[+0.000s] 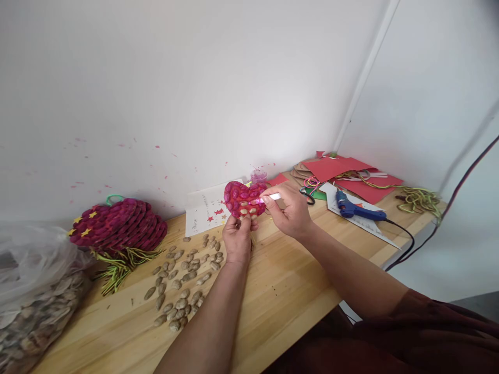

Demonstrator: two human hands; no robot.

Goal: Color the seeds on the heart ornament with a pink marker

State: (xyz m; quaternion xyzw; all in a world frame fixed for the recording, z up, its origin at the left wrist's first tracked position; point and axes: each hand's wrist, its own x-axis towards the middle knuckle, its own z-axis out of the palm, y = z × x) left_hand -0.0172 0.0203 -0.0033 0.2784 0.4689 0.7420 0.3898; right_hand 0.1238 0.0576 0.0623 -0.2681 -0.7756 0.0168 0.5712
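My left hand point(238, 236) holds up a heart-shaped craft piece point(235, 193) by its lower edge. Peanuts in their shells cover its front; most are painted magenta, and a few near the bottom are still pale. In my right hand point(291, 212) is a paintbrush point(275, 197) with a white handle, pinched between thumb and fingers. Its pink tip touches the right side of the heart. Behind the heart stands a small clear cup point(259, 176) stained pink. Loose peanuts point(189, 276) lie on the wooden table point(284, 291) to the left of my left forearm.
On the left, finished magenta hearts point(128, 223) with yellow stars and green fringe lie stacked beside a plastic bag point(42, 291) of peanuts. A white sheet point(197, 210) holds small stars. To the right are a blue glue gun point(356, 209), its cord, red paper point(339, 169) and green string point(419, 201).
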